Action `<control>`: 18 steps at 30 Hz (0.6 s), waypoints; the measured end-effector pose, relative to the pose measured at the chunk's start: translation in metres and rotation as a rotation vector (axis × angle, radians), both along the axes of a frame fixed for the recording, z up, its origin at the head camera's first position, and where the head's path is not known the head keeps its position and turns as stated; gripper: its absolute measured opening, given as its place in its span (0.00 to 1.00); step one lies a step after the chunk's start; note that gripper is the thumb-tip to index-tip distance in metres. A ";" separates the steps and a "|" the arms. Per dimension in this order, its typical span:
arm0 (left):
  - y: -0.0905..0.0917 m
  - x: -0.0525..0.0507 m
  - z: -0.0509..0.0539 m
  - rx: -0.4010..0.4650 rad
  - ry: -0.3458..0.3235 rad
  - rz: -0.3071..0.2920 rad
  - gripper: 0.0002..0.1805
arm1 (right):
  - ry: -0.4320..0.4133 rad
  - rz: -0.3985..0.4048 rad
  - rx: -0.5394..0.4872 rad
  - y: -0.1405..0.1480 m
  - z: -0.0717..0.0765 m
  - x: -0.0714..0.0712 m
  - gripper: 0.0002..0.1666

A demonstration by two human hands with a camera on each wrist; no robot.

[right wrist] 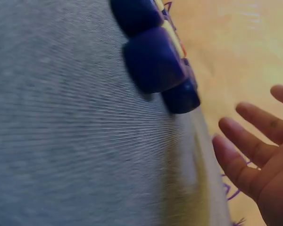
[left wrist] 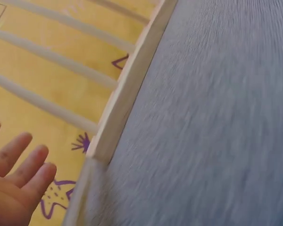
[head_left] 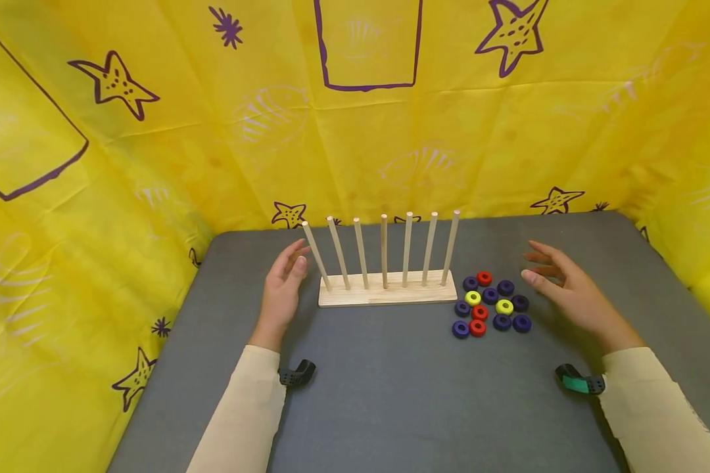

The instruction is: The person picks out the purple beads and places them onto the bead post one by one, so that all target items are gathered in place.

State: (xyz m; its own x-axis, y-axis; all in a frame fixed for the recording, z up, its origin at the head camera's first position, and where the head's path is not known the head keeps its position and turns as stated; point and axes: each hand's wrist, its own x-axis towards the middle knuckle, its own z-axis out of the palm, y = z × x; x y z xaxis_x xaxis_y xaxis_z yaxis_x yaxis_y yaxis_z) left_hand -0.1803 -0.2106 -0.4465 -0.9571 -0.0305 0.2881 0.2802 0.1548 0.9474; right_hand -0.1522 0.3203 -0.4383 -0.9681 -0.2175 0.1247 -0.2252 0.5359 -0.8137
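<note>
A pale wooden base [head_left: 384, 295] with a row of several upright wooden pegs [head_left: 384, 249] stands near the back of the table, and no rings sit on the pegs. To its right lies a loose group of blue, red and yellow rings [head_left: 490, 295], flat on the tabletop. My left hand [head_left: 281, 289] is just left of the base, fingers relaxed, holding nothing; the left wrist view shows its fingers [left wrist: 26, 169] apart from the pegs. On the far side of the rings, my right hand [head_left: 574, 295] hovers with loosely spread fingers [right wrist: 245, 141], touching none of them.
A grey cloth [head_left: 390, 394] covers the table. Yellow curtains [head_left: 361, 151] with purple starfish drawings hang close behind it and at both sides. Dark wrist bands [head_left: 298, 374] stick out from both sleeves over the front of the table.
</note>
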 end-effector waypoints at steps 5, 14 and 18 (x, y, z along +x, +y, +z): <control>0.013 -0.005 -0.006 0.133 -0.041 -0.024 0.25 | 0.007 -0.010 -0.089 0.002 -0.019 0.004 0.35; 0.025 -0.007 -0.031 0.286 -0.110 -0.043 0.25 | -0.005 0.014 -0.160 0.007 -0.041 0.005 0.27; 0.024 -0.006 -0.035 0.265 -0.100 -0.039 0.22 | -0.025 0.018 -0.133 0.008 -0.042 0.005 0.25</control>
State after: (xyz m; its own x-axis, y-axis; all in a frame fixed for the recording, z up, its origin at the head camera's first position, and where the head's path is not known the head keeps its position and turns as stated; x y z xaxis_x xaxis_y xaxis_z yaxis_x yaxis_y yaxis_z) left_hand -0.1861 -0.1864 -0.4812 -0.9823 -0.0543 0.1790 0.1841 -0.1107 0.9767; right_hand -0.1469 0.3279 -0.4808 -0.9674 -0.2176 0.1295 -0.2125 0.4194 -0.8826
